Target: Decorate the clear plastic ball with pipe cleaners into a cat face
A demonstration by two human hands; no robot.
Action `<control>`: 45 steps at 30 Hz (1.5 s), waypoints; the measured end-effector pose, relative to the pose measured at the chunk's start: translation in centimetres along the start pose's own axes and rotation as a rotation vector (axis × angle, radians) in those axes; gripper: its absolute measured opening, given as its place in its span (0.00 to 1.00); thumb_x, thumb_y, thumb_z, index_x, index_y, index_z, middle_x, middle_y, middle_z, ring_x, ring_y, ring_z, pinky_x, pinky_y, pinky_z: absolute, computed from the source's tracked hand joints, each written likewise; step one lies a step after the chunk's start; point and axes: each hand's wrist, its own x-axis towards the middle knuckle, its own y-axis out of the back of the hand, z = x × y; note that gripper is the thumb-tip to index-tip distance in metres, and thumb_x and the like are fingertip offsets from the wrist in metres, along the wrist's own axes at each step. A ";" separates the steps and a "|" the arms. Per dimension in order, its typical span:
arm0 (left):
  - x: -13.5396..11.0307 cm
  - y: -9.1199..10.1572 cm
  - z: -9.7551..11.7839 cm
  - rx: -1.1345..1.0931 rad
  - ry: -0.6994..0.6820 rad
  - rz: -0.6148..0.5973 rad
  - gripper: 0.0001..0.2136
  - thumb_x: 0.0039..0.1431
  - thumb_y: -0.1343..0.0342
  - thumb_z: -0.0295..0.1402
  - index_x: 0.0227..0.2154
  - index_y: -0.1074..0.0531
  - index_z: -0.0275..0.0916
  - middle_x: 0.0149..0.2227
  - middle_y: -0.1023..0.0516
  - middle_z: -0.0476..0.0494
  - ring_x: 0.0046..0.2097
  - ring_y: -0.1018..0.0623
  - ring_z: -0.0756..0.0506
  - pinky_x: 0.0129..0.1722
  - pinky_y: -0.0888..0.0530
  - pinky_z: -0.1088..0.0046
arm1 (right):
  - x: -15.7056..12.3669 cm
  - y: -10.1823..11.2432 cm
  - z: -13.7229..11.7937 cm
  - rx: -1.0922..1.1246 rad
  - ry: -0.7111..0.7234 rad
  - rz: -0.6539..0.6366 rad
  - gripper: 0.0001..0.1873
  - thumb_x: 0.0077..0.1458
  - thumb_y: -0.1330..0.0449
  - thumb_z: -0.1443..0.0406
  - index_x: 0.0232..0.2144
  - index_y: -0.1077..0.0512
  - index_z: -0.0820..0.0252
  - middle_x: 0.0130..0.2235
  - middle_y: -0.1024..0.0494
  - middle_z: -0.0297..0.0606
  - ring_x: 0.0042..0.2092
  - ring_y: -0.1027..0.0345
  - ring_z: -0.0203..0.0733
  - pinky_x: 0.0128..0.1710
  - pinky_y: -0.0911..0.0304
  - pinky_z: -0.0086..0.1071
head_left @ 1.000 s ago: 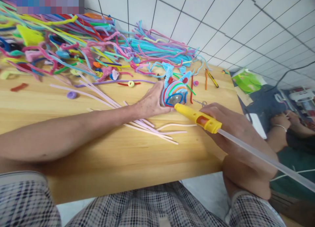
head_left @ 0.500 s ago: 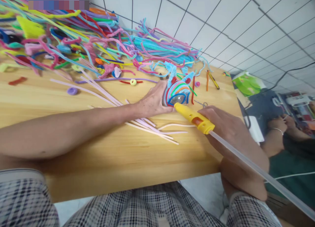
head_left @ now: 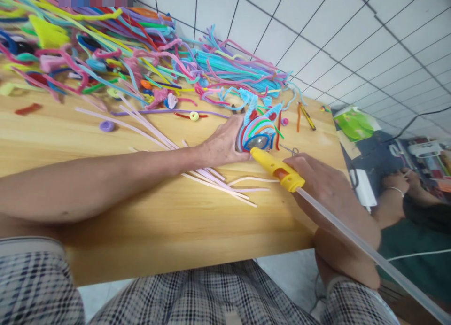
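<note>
tabletop (head_left: 158,236) | left grip (head_left: 225,142) clasps striped figure (head_left: 260,127) by flank | right grip (head_left: 322,186) clasps glue gun (head_left: 276,169)

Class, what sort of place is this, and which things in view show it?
Probably a craft workspace: colourful fuzzy stems lie heaped on a wooden table, and the right hand holds a yellow tool, apparently a glue gun.

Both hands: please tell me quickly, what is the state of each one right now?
Left hand: closed around the side of the striped craft, holding it.
Right hand: closed, holding the yellow glue gun.
</note>
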 end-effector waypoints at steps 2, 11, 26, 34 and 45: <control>0.0 0.1 0.0 0.011 -0.011 -0.008 0.44 0.64 0.24 0.60 0.71 0.35 0.42 0.71 0.23 0.23 0.72 0.22 0.22 0.74 0.22 0.32 | 0.0 0.0 0.0 -0.009 0.001 -0.003 0.14 0.78 0.50 0.71 0.54 0.25 0.57 0.45 0.16 0.42 0.45 0.16 0.53 0.45 0.28 0.43; 0.0 -0.5 -0.8 -0.042 -0.010 0.051 0.45 0.59 0.20 0.60 0.71 0.31 0.43 0.70 0.21 0.28 0.72 0.20 0.23 0.74 0.22 0.35 | -0.2 -0.2 0.1 -0.001 0.001 0.015 0.14 0.79 0.49 0.70 0.53 0.25 0.55 0.45 0.16 0.40 0.44 0.15 0.53 0.44 0.27 0.44; 0.3 0.1 0.1 0.010 0.009 -0.037 0.47 0.62 0.26 0.66 0.72 0.35 0.41 0.72 0.25 0.21 0.74 0.23 0.21 0.76 0.23 0.30 | -0.1 0.4 -0.8 -0.059 -0.023 -0.026 0.11 0.81 0.48 0.69 0.56 0.28 0.55 0.46 0.16 0.42 0.46 0.16 0.53 0.45 0.27 0.44; 0.3 0.1 0.1 -0.024 0.045 -0.023 0.45 0.60 0.24 0.65 0.70 0.35 0.49 0.72 0.23 0.27 0.73 0.23 0.21 0.75 0.23 0.27 | -0.2 0.5 -1.2 -0.038 -0.068 -0.065 0.10 0.82 0.47 0.67 0.55 0.25 0.57 0.48 0.15 0.45 0.49 0.16 0.56 0.48 0.27 0.45; 0.0 -0.4 -0.4 -0.026 0.022 0.026 0.45 0.59 0.21 0.58 0.71 0.32 0.43 0.70 0.21 0.26 0.73 0.21 0.23 0.75 0.23 0.34 | 0.0 0.3 -0.6 -0.041 -0.031 -0.012 0.12 0.80 0.48 0.68 0.53 0.25 0.58 0.44 0.15 0.43 0.43 0.16 0.54 0.41 0.28 0.44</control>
